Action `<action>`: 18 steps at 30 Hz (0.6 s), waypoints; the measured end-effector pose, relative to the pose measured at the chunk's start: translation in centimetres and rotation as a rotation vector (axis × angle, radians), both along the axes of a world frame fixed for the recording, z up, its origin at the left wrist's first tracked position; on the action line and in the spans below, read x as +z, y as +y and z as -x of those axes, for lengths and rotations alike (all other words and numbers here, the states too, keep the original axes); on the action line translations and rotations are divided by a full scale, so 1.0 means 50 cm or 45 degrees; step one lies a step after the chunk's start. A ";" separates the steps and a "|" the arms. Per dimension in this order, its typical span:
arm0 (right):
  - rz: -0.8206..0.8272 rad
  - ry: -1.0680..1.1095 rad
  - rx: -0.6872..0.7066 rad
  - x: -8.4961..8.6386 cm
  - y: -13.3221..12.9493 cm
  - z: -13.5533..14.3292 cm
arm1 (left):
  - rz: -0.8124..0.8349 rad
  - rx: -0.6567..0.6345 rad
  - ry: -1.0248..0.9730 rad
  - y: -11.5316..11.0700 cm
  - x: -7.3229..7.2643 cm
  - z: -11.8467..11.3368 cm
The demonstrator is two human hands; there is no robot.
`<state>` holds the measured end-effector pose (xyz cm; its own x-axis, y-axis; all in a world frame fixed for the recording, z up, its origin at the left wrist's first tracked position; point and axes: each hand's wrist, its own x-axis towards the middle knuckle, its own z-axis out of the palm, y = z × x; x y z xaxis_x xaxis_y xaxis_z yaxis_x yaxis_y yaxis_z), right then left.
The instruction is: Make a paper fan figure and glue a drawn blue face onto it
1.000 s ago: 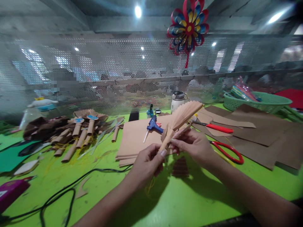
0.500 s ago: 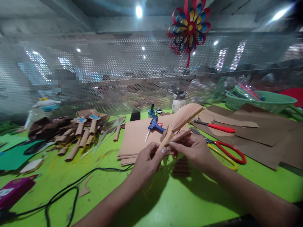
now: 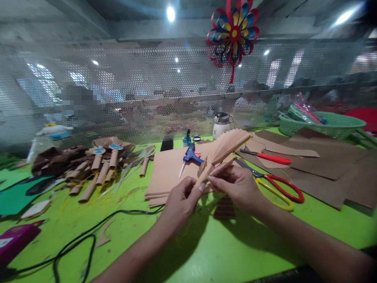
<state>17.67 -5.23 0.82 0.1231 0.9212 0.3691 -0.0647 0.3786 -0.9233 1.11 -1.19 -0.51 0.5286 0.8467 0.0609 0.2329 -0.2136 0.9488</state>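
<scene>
While left hand (image 3: 183, 199) and right hand (image 3: 242, 185) grip paper fan (image 3: 230, 145), green basket (image 3: 343, 127) holding packets (image 3: 304, 113)

Place: craft workshop | glue gun (image 3: 191, 154) | scissors (image 3: 259, 175) | brown paper sheets (image 3: 321, 167) | perforated screen (image 3: 188, 88)

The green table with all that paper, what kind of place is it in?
Probably a paper-craft workshop: a blue glue gun lies on stacked tan paper, scissors lie to the right, and someone holds a pleated paper piece.
</scene>
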 end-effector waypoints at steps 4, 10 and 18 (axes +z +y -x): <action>-0.020 -0.019 0.005 -0.007 0.003 0.000 | 0.013 -0.002 -0.007 0.004 -0.005 0.001; -0.042 -0.060 -0.017 -0.013 0.004 0.001 | -0.002 0.044 0.033 0.005 -0.009 0.001; -0.039 -0.244 -0.187 -0.028 0.012 0.000 | -0.019 0.044 0.021 0.005 -0.009 0.001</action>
<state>17.69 -4.64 -0.57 0.1801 0.8865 0.4262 0.1687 0.3991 -0.9013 1.06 -0.92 -0.96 0.5002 0.8635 0.0650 0.2558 -0.2190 0.9416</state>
